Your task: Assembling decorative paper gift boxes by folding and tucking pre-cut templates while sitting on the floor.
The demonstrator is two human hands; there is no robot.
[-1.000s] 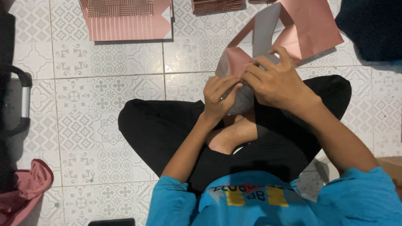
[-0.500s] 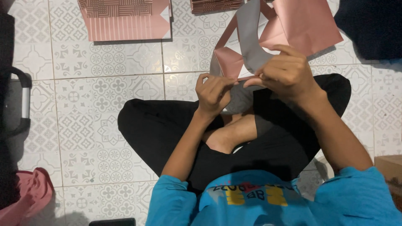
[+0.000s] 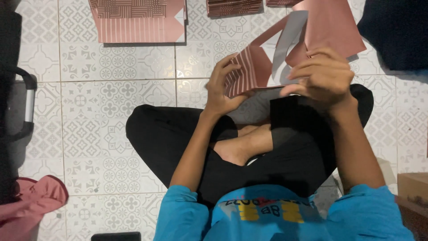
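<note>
I sit cross-legged on a patterned tile floor and hold a pink cardboard box blank point(image 3: 312, 40) with a grey inner face up in front of me. My left hand point(image 3: 223, 87) grips its striped lower-left flap. My right hand point(image 3: 323, 76) pinches the middle of the blank, fingers curled over a folded edge. The sheet is partly folded, with a grey strip standing upright between pink panels.
A flat pink striped box blank point(image 3: 138, 20) lies on the tiles at the top left, and more pink blanks point(image 3: 234, 6) at the top middle. A dark cloth point(image 3: 397, 31) is at the top right, a black case point(image 3: 15, 107) and a pink fabric point(image 3: 31, 201) at the left, a cardboard box point(image 3: 412, 187) at the right.
Both hands have lifted the blank up off my lap and away from my body. The sheet has opened out, with my left hand now on its striped flap.
</note>
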